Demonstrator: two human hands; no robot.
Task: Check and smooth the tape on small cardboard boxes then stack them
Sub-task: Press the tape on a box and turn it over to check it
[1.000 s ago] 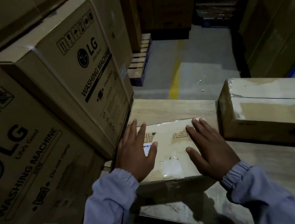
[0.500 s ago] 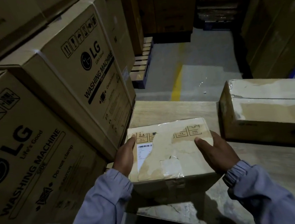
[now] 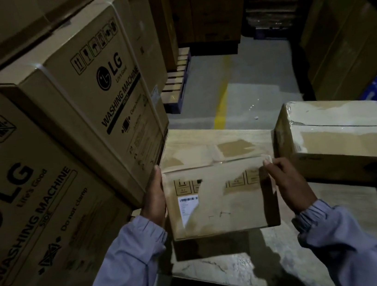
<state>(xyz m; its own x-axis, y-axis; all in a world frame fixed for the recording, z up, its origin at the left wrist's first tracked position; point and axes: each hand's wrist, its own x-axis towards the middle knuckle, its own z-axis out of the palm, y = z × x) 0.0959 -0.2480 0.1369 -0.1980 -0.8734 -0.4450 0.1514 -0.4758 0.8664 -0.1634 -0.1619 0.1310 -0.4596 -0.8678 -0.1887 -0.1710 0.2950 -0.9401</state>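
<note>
I've got my left hand and right hand gripping the small cardboard box by its sides, with the bigger taped box off to my right, nearer that hand.

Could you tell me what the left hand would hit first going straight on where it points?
Probably the washing machine carton beside the table, just ahead of the left hand; depth is unclear.

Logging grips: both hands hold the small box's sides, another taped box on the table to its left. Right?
Wrong side: head view shows the other taped box on the table right of the small box. The left hand and right hand hold its sides.
</note>
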